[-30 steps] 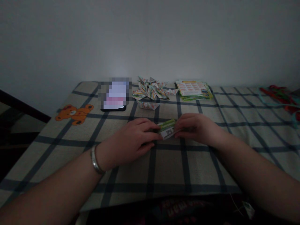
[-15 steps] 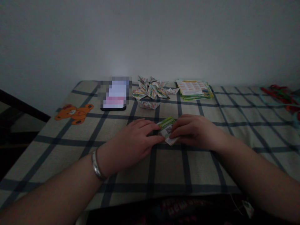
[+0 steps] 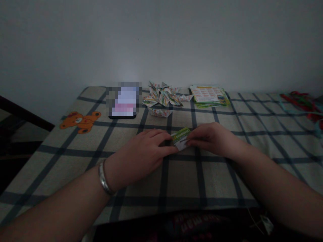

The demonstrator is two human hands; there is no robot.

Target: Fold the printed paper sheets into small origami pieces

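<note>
A small folded paper (image 3: 181, 138), green along its upper edge and white below, sits between my two hands just above or on the checked cloth. My left hand (image 3: 148, 146), with a silver bangle at its wrist, pinches the paper's left side between thumb and fingers. From the other side my right hand (image 3: 210, 139) grips the right edge, fingers closed together. Beyond the hands lies a single folded paper piece (image 3: 160, 112), and behind it a pile of pointed folded paper pieces (image 3: 164, 95).
A lit phone (image 3: 123, 104), its screen blurred, lies left of the folded pieces. At the back right is a stack of printed leaflets (image 3: 209, 95). An orange bear figure (image 3: 80, 122) shows near the table's left edge. Red and green strands (image 3: 300, 101) lie far right.
The folded paper has turned and looks shorter; the printed square code on it no longer shows. My right hand's fingers have shifted along its right edge, while my left hand has barely moved.
</note>
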